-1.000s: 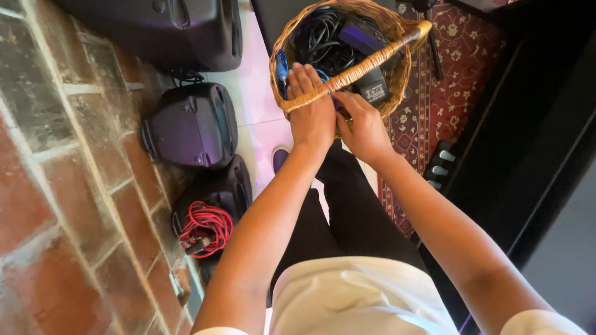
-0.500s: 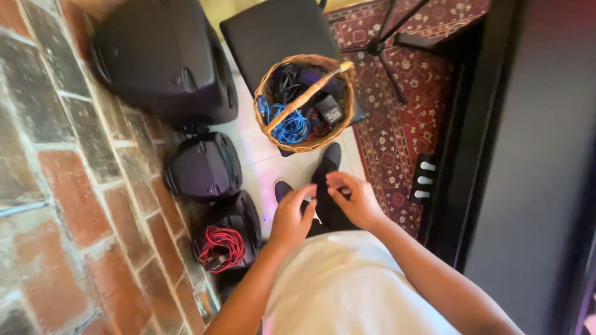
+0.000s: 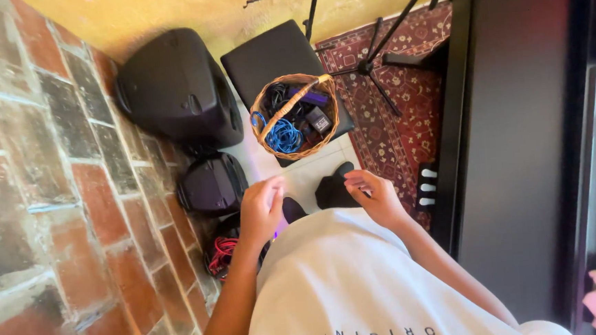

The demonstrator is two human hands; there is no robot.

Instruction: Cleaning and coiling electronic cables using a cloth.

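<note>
Near the white shirt, left hand and right hand both empty, fingers loosely curled, one wicker basket of cables farther off, two black speakers left.

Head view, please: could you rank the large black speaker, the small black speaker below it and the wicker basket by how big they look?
1. Large black speaker, clearly the biggest.
2. Wicker basket, with cables inside.
3. Small black speaker.
Basket and small speaker look close in size, and the speaker lies nearer the camera, so their order is unsure.
</note>
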